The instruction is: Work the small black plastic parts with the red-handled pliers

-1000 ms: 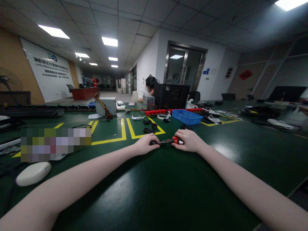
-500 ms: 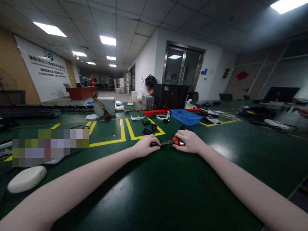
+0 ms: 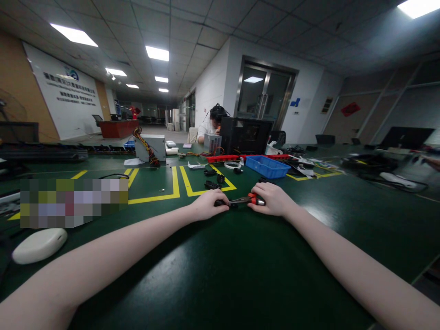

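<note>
While the left grip [image 3: 208, 204] pinches a small black piece [image 3: 218, 203], the right grip [image 3: 271, 200] clasps red-handled pliers [image 3: 242, 200].

Stretches out as a green table [image 3: 213, 266] marked with yellow lines [image 3: 154, 200] — bearing a blue bin [image 3: 263, 170], black parts [image 3: 212, 185], a rounded white object [image 3: 40, 246] and a metal box [image 3: 159, 149].

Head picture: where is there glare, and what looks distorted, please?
Head view: pale glare on the green table, between left forearm and right forearm, and beyond the right one; head view: a pixelated block at left hides details; head view: both forearms look stretched towards the lower corners.
</note>
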The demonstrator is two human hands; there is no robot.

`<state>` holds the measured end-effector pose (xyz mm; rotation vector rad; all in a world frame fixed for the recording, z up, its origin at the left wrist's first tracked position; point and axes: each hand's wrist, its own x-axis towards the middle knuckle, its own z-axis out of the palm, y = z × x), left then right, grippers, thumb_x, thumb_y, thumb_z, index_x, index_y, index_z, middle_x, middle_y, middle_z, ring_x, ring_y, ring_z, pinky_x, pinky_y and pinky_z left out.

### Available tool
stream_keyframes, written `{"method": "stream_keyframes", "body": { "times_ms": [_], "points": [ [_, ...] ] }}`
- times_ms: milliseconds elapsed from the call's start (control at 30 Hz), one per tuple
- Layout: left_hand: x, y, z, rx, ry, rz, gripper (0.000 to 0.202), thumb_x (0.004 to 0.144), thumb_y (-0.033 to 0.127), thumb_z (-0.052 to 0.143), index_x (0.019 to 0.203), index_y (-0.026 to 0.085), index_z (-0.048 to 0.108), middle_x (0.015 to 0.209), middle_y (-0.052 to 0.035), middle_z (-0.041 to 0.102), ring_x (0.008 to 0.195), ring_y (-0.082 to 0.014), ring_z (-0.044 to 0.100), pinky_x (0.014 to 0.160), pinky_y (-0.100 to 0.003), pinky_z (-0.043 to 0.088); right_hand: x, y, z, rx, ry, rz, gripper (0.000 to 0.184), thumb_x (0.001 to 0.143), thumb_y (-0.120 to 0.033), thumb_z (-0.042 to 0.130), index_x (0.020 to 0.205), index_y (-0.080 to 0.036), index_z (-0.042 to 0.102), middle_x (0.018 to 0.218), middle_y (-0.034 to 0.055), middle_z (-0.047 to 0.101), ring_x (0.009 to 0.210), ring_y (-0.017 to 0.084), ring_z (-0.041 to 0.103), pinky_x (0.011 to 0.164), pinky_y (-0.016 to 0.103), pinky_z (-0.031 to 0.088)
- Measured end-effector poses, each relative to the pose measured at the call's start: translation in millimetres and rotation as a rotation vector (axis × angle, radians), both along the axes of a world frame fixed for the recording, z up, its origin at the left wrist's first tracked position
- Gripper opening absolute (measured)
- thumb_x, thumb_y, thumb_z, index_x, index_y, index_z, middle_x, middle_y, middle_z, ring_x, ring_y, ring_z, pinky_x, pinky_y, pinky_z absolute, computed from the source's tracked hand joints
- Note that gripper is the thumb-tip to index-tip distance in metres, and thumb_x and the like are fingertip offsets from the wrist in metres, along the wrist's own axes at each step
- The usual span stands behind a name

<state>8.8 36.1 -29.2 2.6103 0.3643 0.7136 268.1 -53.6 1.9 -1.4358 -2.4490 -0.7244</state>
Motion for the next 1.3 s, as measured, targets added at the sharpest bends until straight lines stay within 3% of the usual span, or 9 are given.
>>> {"method": "stream_keyframes", "body": {
  "times_ms": [1300],
  "points": [
    [-0.5,-2.2,-0.3,0.018,-0.016,-0.004,0.011,0.085,0.025,0.064,0.092,0.018,0.068,0.098,-0.0055,0.065,0.095,-0.0198,0.060,0.090,-0.032,0.046,0.3,-2.5,-0.5,0.033,0.048,-0.005,0.035,0.083,-0.052,0.054,0.091,-0.018,0.059,0.088,0.0089,0.061,0.079,0.021,0.056,0.070,0.033,0.039]
  ]
}}
